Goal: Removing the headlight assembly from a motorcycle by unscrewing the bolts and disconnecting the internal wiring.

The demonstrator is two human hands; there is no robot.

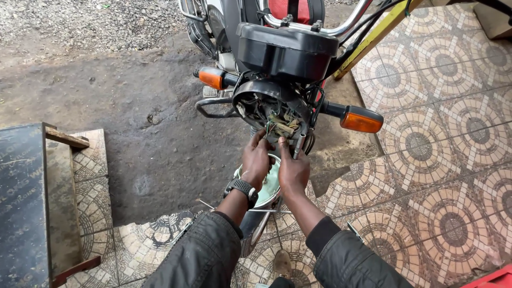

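Observation:
A motorcycle stands facing me with its black headlight shell [250,98] open and wires [277,125] showing inside. My left hand [256,162], with a black wristwatch [242,188] on it, reaches up to the wires at the shell's lower edge. My right hand [292,169] is beside it, fingers pinching at the same bundle of wires. A round headlight lens [272,186] hangs below the shell, partly hidden behind both hands. Orange turn signals stick out on the left [212,78] and on the right [361,121].
The front wheel [256,226] is between my arms. Patterned tiles [442,149] cover the raised floor on the right, bare dirt ground [133,106] lies on the left. A dark panel [21,202] stands at the left edge. A yellow bar [373,37] leans behind the handlebar [349,21].

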